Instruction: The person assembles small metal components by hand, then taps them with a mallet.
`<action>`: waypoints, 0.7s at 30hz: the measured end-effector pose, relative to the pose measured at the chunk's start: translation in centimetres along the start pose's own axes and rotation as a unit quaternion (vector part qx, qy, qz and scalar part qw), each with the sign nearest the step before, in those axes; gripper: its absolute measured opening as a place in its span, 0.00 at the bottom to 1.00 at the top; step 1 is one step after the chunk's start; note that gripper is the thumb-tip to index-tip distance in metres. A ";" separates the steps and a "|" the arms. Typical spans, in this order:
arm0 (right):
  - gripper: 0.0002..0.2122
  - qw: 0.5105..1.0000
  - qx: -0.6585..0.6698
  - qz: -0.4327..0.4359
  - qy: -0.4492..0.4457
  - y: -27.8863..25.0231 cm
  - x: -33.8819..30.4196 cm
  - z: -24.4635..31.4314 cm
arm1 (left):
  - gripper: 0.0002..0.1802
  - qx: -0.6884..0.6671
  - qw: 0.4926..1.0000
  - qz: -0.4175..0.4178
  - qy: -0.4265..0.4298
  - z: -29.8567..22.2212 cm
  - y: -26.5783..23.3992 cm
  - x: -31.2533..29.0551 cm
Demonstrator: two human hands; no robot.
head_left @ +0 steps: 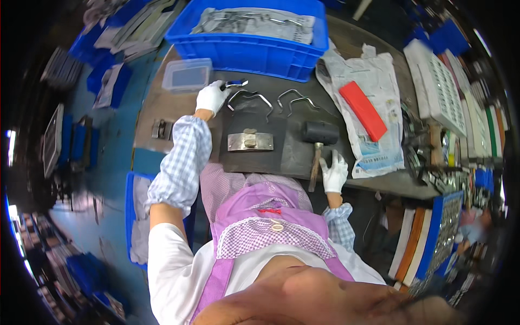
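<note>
My left hand (212, 98), in a white glove, is closed at the end of a small blue tool (234, 83) with a light metal tip. Its exact kind is too small to tell. My right hand (335, 174), also gloved, lies at the table's near edge with fingers apart, beside the wooden handle of a black-headed mallet (320, 132). Several bent metal rods (259, 96) rest on the dark mat beyond. Between my hands sits a shiny metal block (250, 142) with a raised round piece in its middle.
A blue crate (246, 53) with paper-wrapped rods stands at the back. Left of it is a clear plastic box (187, 75). A red block (363, 111) lies on printed paper (374, 157) at right. A small metal fixture (161, 129) sits at the left edge.
</note>
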State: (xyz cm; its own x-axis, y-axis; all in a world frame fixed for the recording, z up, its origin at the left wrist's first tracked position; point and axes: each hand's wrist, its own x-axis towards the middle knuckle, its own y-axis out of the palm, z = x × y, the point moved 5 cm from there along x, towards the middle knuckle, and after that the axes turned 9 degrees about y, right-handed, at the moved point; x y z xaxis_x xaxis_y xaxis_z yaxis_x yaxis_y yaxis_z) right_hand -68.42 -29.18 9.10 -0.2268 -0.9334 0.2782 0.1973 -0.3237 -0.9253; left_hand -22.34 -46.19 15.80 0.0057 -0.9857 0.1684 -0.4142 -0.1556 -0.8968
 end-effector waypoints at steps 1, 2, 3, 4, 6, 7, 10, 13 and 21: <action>0.27 0.998 0.040 0.048 0.010 1.2 -0.3 -0.1 | 0.22 -0.053 0.998 0.003 -0.030 -0.1 -1.2 -2.0; 0.28 0.992 0.077 0.095 0.025 2.0 -0.6 -0.4 | 0.23 -0.108 0.993 0.007 -0.056 -0.7 -2.4 -4.4; 0.28 0.981 0.131 0.129 0.065 2.4 -0.4 0.0 | 0.24 -0.143 0.987 -0.012 -0.072 -0.9 -3.8 -7.2; 0.28 0.963 0.181 0.165 0.108 2.2 -0.3 1.1 | 0.24 -0.178 0.980 -0.029 -0.089 -0.7 -4.9 -10.4; 0.31 0.966 0.118 0.202 0.108 1.5 0.8 3.4 | 0.22 -0.228 0.965 -0.001 -0.129 -0.2 -6.3 -16.3; 0.30 0.965 0.105 0.211 0.113 1.4 1.3 4.1 | 0.21 -0.234 0.963 0.003 -0.131 -0.1 -6.4 -18.9; 0.23 0.911 0.297 0.257 0.127 8.1 4.4 -0.6 | 0.19 -0.088 0.993 0.018 -0.076 -1.6 -7.0 -23.0; 0.13 0.378 0.679 0.529 0.341 7.5 5.6 4.2 | 0.15 -0.111 0.992 -0.051 -0.015 -5.5 -8.5 -24.1; 0.08 0.730 0.541 0.412 0.070 -17.2 5.6 20.7 | 0.12 -0.122 0.991 0.026 -0.040 -6.7 5.3 -20.3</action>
State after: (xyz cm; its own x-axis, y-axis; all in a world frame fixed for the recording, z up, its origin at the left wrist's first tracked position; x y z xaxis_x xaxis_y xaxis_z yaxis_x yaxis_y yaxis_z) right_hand -53.36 -32.00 31.88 0.3142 -0.8794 -0.3577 0.9420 0.3357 0.0022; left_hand -30.76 -26.57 10.42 0.0470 -0.9954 0.0834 -0.6238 -0.0945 -0.7758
